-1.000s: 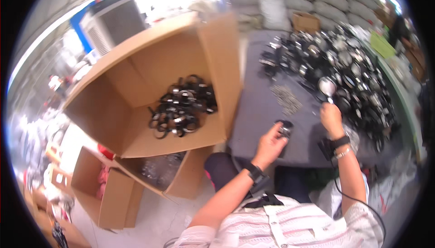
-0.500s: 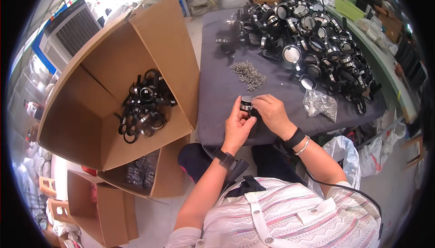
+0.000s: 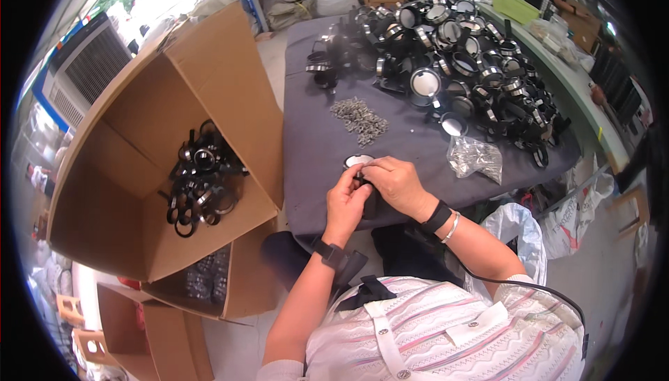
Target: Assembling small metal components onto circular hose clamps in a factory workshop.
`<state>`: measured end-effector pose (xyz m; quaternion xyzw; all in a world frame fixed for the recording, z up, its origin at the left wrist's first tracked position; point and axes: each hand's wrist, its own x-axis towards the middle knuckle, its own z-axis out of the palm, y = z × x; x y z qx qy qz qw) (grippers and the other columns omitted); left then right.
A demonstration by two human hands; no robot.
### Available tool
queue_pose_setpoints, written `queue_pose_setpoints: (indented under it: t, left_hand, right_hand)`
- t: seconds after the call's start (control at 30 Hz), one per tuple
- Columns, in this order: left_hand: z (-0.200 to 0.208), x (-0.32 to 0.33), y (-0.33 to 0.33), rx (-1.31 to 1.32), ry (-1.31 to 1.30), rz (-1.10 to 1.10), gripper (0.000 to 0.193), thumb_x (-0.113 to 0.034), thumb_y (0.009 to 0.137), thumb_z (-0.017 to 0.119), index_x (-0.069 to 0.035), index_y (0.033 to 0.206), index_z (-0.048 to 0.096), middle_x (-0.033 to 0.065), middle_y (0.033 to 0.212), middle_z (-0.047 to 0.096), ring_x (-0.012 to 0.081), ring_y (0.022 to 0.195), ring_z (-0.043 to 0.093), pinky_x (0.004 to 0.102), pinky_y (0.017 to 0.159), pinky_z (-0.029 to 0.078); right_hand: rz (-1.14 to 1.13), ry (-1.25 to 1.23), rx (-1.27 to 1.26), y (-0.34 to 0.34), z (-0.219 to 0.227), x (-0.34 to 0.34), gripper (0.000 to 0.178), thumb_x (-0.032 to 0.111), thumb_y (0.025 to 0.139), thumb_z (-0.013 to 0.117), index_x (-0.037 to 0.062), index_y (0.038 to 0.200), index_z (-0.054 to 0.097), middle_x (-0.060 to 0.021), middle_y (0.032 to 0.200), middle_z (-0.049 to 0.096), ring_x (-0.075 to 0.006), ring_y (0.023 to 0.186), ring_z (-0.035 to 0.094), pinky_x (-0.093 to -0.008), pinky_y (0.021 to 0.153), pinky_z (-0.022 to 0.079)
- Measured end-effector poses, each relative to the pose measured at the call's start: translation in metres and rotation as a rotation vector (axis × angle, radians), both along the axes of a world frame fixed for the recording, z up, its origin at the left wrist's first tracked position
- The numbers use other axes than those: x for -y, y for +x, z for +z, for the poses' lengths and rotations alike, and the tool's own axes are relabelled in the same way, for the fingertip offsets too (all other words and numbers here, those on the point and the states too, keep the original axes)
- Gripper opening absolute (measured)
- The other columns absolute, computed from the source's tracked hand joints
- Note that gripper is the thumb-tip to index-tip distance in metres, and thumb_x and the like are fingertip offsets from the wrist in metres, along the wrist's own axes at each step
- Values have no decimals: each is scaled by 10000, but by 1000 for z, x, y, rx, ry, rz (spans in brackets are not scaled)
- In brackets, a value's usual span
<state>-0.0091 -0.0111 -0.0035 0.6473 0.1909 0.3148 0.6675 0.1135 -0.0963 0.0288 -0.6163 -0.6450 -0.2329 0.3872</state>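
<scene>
Just past the near edge of the cloth-covered table, my left hand [image 3: 346, 208] is closed round a round silver-rimmed piece [image 3: 359, 161] with a pale flat face and black lower part. My right hand [image 3: 396, 184] pinches at the same piece's near side. Its fingertips cover whatever small part may be between them. Beyond both hands lies a loose heap of small metal screws [image 3: 361, 120]. To the right of them is a clear plastic bag of small metal parts [image 3: 475, 159]. A big pile of similar round black-and-silver pieces [image 3: 453, 53] fills the table's far side.
On my left stands a large open cardboard box [image 3: 104, 200] with several black ring-shaped pieces [image 3: 202, 175] inside. Lower boxes [image 3: 167, 339] sit below it. A green tray [image 3: 514, 6] is on the far right bench. White plastic bags [image 3: 519, 231] hang beside my right elbow.
The view has shifted, so the table and boxes appear further left. The held piece has tipped, showing its pale face more fully, and my right fingers have closed in toward my left hand.
</scene>
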Motion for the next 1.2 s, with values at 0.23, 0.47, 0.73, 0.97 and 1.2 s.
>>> queue_pose_setpoints:
  t: [0.23,0.47,0.73,0.97,1.2]
  left_hand:
    - [4,-3,3,-33,-6,28,241,-60,911,478,-43,1137,560,-30,743,521,20,504,465,179,420,387]
    - [4,1,5,-17,-9,103,177,-76,902,518,-54,1059,596,-21,705,540,33,514,460,211,421,381]
    - [6,0,6,-75,43,129,170,-65,906,501,-49,1049,593,-21,753,547,23,532,461,203,427,380]
    - [6,1,6,-10,-37,98,174,-71,906,503,-50,1056,589,-24,734,527,26,510,454,209,411,381]
    - [6,0,6,-38,3,97,185,-76,917,490,-57,1075,585,-31,701,518,24,488,449,200,408,380]
  right_hand:
    - [105,-52,-123,4,1,2,112,36,757,647,26,868,638,-97,842,650,-250,754,643,-304,635,524]
    - [-101,-196,-735,55,10,18,94,77,846,584,1,897,608,-134,809,636,-269,735,629,-320,658,488]
    - [-344,-360,-515,113,36,82,122,83,758,620,-9,836,640,-148,739,637,-275,699,637,-340,645,484]
    - [-706,-781,80,106,19,95,57,54,711,608,7,725,638,-194,738,634,-332,746,648,-418,655,526]
    - [-626,-809,37,117,16,94,69,53,712,613,17,761,646,-191,768,636,-358,777,633,-429,686,509]
